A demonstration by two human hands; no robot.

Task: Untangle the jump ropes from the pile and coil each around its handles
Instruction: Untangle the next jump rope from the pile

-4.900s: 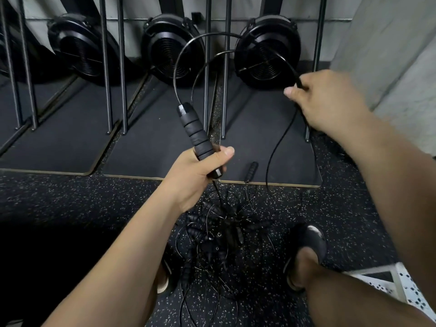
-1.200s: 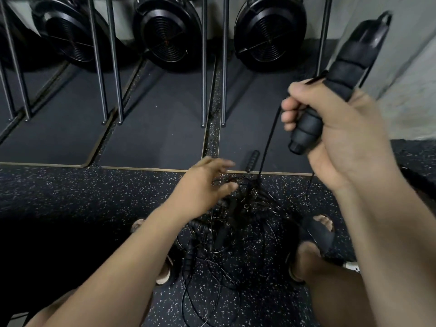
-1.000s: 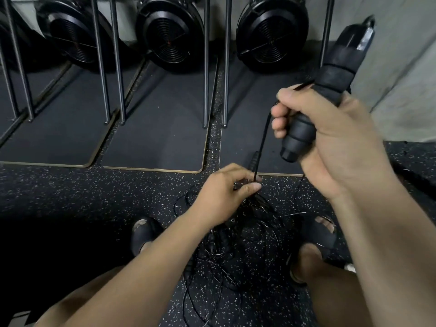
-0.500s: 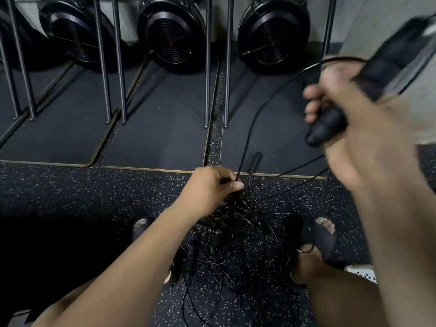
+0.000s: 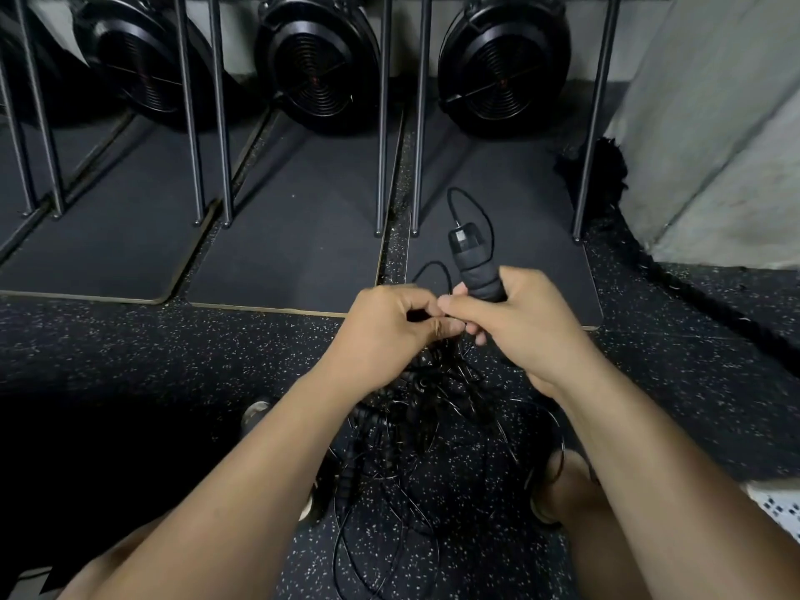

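A tangled pile of black jump ropes [image 5: 424, 409] lies on the speckled floor between my feet. My right hand [image 5: 515, 326] grips a black ribbed jump-rope handle [image 5: 474, 268], its top end pointing away from me, with a thin black cable [image 5: 485, 210] looping out of that end. My left hand [image 5: 385, 335] is just left of it, fingers curled and pinching a thin black cable above the pile. The two hands touch at the fingertips. What lies under the hands is hidden.
Black floor mats [image 5: 294, 236] lie ahead, with upright metal bars [image 5: 383, 123] and round black fan machines [image 5: 502, 62] behind. A thick black battle rope [image 5: 675, 279] runs along the right by a grey wall [image 5: 727, 136]. A white perforated crate [image 5: 779, 508] is at the right edge.
My right hand has come down from up right with the handle to meet the left hand above the pile. The left hand stays on the cable.
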